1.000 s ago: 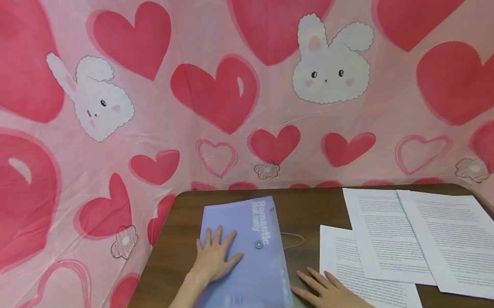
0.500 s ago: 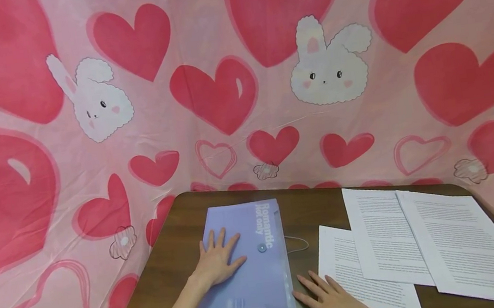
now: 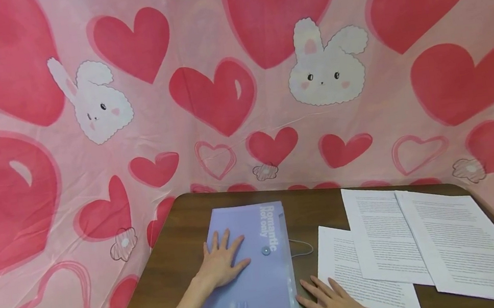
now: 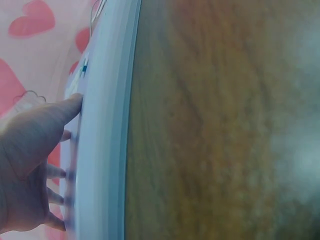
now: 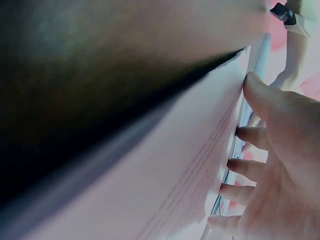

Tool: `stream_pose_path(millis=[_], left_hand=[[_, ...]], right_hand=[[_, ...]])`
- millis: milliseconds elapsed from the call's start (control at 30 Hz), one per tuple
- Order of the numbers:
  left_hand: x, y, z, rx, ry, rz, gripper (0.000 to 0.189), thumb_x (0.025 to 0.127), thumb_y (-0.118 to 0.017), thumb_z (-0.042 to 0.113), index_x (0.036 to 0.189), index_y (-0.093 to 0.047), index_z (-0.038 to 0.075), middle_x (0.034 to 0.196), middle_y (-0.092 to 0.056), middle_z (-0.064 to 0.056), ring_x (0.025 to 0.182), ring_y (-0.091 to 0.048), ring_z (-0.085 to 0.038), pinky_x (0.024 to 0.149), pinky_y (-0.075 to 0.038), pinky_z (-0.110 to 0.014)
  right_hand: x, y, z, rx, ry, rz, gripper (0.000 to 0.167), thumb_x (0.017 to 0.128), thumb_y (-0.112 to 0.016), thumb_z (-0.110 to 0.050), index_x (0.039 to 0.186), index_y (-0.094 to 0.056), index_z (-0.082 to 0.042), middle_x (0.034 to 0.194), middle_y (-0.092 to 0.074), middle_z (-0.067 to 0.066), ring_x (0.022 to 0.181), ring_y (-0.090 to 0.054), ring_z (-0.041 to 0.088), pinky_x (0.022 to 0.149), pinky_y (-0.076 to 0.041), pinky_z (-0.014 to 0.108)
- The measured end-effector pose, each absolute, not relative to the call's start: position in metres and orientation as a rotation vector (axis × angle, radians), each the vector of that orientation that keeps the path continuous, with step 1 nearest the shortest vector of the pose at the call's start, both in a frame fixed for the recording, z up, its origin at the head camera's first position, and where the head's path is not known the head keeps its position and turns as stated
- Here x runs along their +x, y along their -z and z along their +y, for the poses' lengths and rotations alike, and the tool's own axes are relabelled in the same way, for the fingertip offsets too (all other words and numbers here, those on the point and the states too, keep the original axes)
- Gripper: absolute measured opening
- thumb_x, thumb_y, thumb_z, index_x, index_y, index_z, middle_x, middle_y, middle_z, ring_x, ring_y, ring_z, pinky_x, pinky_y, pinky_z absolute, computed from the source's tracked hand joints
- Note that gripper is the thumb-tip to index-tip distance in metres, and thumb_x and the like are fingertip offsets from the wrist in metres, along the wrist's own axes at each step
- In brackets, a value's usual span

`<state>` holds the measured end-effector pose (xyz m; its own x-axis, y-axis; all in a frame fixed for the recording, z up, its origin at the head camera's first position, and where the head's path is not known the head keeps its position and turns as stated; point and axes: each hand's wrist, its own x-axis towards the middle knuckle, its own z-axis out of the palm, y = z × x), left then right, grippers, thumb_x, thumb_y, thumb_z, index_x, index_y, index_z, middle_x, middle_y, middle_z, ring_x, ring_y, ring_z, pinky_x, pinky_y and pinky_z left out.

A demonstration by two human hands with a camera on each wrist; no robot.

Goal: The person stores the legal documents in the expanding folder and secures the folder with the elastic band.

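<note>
A purple file folder [image 3: 253,281] with a round button and white lettering lies flat on the brown table in the head view. My left hand [image 3: 218,266] rests on its cover, fingers spread and straight. In the left wrist view the folder's layered edge [image 4: 107,130] runs beside the left hand [image 4: 30,155]. My right hand [image 3: 334,302] lies with extended fingers at the left side of the nearest printed sheet [image 3: 347,254], its fingertips close to the folder's right edge. In the right wrist view the right hand [image 5: 285,160] has its fingertips along the edge of the paper [image 5: 165,165].
Two more printed stacks, a middle one [image 3: 386,234] and a right one [image 3: 466,240], lie on the table's right side, the middle one overlapping the nearest sheet. A thin elastic cord [image 3: 305,247] loops out from the folder. A pink heart-patterned cloth [image 3: 212,24] stands behind the table [image 3: 167,256].
The folder has slid slightly right and toward me, with my left hand on it. The right hand has shifted only slightly. The papers look much the same.
</note>
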<state>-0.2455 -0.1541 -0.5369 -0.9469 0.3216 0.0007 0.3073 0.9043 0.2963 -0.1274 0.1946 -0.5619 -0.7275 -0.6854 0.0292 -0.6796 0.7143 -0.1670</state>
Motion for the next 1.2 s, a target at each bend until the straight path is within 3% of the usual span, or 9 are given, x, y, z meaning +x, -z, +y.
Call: stream_pose_path(millis=[333, 667, 967, 1200], left_hand=[[-0.248, 0.542, -0.147, 0.523, -0.452, 3.024, 0.073, 0.104, -0.065, 0.061, 0.164, -0.052, 0.021, 0.177, -0.035, -0.027, 0.165, -0.022, -0.061, 0.125, -0.019, -0.087], [-0.251, 0.548, -0.142, 0.532, -0.450, 3.028, 0.073, 0.104, -0.064, 0.062, 0.164, -0.052, 0.022, 0.178, -0.034, -0.026, 0.165, -0.021, -0.060, 0.126, -0.018, -0.087], [-0.252, 0.539, -0.137, 0.504, -0.439, 3.053, 0.072, 0.103, -0.067, 0.060, 0.162, -0.055, 0.020, 0.175, -0.038, -0.027, 0.163, -0.024, -0.063, 0.124, -0.014, -0.089], [-0.268, 0.522, -0.106, 0.447, -0.483, 3.110, 0.071, 0.102, -0.071, 0.054, 0.161, -0.055, 0.018, 0.172, -0.042, -0.029, 0.159, -0.030, -0.065, 0.123, -0.021, -0.088]], right_hand=[[-0.126, 0.561, 0.196, -0.998, 0.358, 2.773, 0.088, 0.098, -0.048, -0.087, 0.168, -0.044, -0.035, 0.177, -0.044, 0.002, 0.160, -0.045, 0.039, 0.118, -0.042, 0.076], [-0.124, 0.561, 0.197, -0.963, 0.376, 2.743, 0.089, 0.099, -0.049, -0.086, 0.170, -0.042, -0.033, 0.179, -0.040, -0.003, 0.161, -0.043, 0.041, 0.118, -0.042, 0.077], [-0.126, 0.564, 0.199, -1.072, 0.303, 2.823, 0.088, 0.101, -0.047, -0.084, 0.172, -0.039, -0.032, 0.177, -0.043, -0.008, 0.158, -0.048, 0.037, 0.113, -0.049, 0.071], [-0.126, 0.563, 0.201, -1.330, 0.077, 2.992, 0.084, 0.103, -0.051, -0.078, 0.167, -0.045, -0.025, 0.169, -0.053, -0.010, 0.147, -0.057, 0.032, 0.103, -0.059, 0.054]])
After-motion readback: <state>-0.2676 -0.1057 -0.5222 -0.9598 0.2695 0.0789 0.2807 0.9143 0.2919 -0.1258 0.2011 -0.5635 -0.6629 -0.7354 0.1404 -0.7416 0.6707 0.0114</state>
